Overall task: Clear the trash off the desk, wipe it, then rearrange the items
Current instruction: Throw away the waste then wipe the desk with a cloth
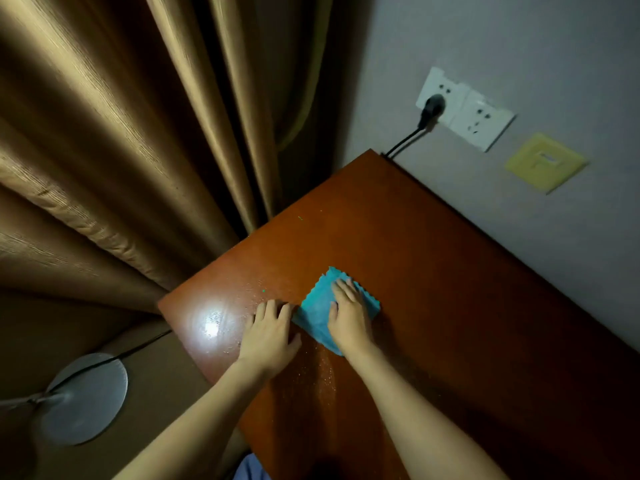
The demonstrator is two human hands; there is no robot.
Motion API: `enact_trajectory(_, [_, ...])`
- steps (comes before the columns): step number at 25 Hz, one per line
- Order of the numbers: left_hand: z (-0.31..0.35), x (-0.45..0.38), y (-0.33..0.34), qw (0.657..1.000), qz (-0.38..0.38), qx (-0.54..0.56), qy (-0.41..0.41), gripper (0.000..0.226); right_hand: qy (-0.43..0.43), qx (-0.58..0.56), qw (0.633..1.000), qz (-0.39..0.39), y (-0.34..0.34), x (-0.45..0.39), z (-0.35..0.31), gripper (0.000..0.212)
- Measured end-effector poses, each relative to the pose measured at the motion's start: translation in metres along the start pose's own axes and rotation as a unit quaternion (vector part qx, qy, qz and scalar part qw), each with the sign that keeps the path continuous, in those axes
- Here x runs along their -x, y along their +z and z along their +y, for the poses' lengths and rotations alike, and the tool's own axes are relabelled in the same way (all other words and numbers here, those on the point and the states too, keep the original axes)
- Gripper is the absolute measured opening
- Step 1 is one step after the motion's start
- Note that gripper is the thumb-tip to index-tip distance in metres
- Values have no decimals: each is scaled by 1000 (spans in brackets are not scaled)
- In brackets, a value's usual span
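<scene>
A reddish-brown wooden desk (433,265) runs along the wall. On it lies a folded turquoise cloth (317,315) with a zigzag edge. My right hand (348,315) presses flat on top of the cloth, fingers spread. My left hand (272,332) rests flat on the bare desk just left of the cloth, fingertips near its edge, holding nothing. Fine pale specks and crumbs (273,289) are scattered over the desk's left part around a bright glare spot. No other items are on the visible desk top.
Brown curtains (121,150) hang left of the desk. A white wall socket (464,109) holds a black plug whose cable drops behind the desk; a yellow plate (545,162) is beside it. A round metal lamp base (85,398) with a cable stands on the floor at left.
</scene>
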State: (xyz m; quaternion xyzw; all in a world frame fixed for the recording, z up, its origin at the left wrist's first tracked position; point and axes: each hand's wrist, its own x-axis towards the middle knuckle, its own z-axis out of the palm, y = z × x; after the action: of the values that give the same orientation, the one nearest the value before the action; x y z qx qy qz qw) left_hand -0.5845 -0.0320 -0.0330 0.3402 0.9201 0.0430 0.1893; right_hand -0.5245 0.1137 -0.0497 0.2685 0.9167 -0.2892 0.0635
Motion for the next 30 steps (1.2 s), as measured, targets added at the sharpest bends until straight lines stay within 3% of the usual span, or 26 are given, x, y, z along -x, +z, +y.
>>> enact_trajectory(4, [-16, -27, 13, 999, 50, 0, -8, 56, 16, 105, 994, 15, 23, -11, -7, 56])
enact_trajectory(9, [-7, -88, 10, 997, 72, -8, 10, 59, 59, 185, 981, 30, -8, -50, 32, 74])
enact_trajectory(13, [-18, -135, 5, 995, 92, -10, 31, 60, 108, 192, 972, 85, -47, -120, 71, 76])
enact_trajectory(16, [-31, -152, 3, 991, 113, -23, 64, 58, 161, 184, 961, 126, -58, -186, 57, 72])
enact_trajectory(19, [-37, -165, -1, 989, 134, -6, 55, 56, 35, 207, 975, 67, -43, -211, 18, 77])
enact_trajectory(21, [-39, -171, -4, 989, 142, -5, 47, 57, -71, 248, 966, 23, -35, -197, 18, 81])
enact_trajectory(23, [-40, -172, -4, 988, 144, -3, 47, 57, -95, 260, 960, 33, -46, -184, 44, 80])
enact_trajectory(27, [-39, -172, -1, 985, 166, -3, 48, 57, 45, 252, 963, 90, -90, -200, 106, 84])
enact_trajectory(30, [-39, -174, -1, 984, 170, 1, 48, 57, 155, 214, 957, 123, -99, -243, 97, 79])
